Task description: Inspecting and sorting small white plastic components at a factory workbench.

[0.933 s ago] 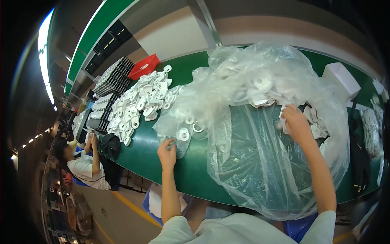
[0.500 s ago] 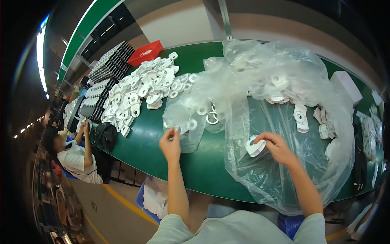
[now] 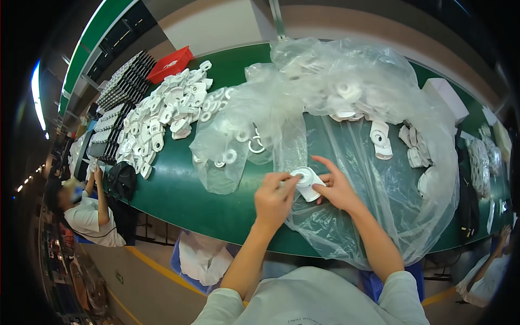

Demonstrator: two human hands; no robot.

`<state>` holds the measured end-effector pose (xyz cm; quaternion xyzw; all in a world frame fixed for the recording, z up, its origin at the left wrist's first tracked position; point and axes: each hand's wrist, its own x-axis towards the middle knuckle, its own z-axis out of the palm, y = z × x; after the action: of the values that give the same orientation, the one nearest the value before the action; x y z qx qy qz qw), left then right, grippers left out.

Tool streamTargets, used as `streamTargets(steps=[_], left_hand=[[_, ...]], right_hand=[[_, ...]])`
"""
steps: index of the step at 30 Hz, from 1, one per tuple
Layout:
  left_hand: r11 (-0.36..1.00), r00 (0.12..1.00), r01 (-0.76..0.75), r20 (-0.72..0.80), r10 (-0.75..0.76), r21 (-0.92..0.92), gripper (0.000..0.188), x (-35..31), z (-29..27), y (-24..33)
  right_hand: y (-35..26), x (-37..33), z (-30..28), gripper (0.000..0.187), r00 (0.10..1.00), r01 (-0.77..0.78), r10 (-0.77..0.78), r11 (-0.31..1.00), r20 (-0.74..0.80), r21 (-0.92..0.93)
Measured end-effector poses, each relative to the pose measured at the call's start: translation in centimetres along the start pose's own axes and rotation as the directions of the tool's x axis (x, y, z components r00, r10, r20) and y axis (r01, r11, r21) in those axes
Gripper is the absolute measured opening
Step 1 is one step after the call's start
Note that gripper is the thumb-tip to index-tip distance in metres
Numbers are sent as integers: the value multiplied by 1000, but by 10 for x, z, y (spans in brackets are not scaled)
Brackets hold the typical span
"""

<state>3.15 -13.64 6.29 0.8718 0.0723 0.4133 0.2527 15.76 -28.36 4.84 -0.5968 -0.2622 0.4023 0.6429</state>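
Over the green table's near edge, my right hand (image 3: 337, 188) grips a white plastic housing (image 3: 310, 193) by its right side, with thumb on top and index finger raised. A round white ring (image 3: 304, 176) lies over the wide end of the housing. My left hand (image 3: 273, 201) is closed with its fingertips at the ring's left edge; the fingers hide part of it. Beneath both hands spreads a clear plastic bag (image 3: 379, 227). More loose white rings (image 3: 230, 156) lie in the bag's left part, and a white housing (image 3: 381, 140) rests to the right.
A large heap of white housings (image 3: 157, 116) covers the table's left, beside stacked black trays (image 3: 122, 81) and a red bin (image 3: 170, 64). A white box (image 3: 445, 100) stands at the back right. A co-worker (image 3: 92, 216) sits at the far left.
My left hand has moved right, from the loose rings to the housing. My right hand has brought the housing left, and both hands now meet on it. The view has shifted slightly.
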Motion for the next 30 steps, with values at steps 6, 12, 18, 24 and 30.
streamTargets(steps=[6, 12, 18, 24, 30], left_hand=[[981, 948, -137, 307, 89, 140, 39, -11, 16, 1], [945, 927, -251, 334, 171, 212, 44, -17, 17, 1], [988, 967, -152, 212, 140, 41, 41, 6, 1, -3], [957, 974, 204, 54, -219, 206, 21, 34, -1, -94], [942, 960, 272, -129, -251, 194, 13, 27, 3, -120]], right_hand=[[3, -4, -5, 65, 999, 46, -46, 999, -15, 1], [7, -3, -6, 59, 998, 58, -58, 998, 10, 36], [6, -4, -12, 54, 999, 43, -44, 994, 17, 100], [6, -1, -13, 53, 999, 33, -39, 975, 24, 219], [5, 0, -11, 54, 998, 46, -54, 968, 28, 246]])
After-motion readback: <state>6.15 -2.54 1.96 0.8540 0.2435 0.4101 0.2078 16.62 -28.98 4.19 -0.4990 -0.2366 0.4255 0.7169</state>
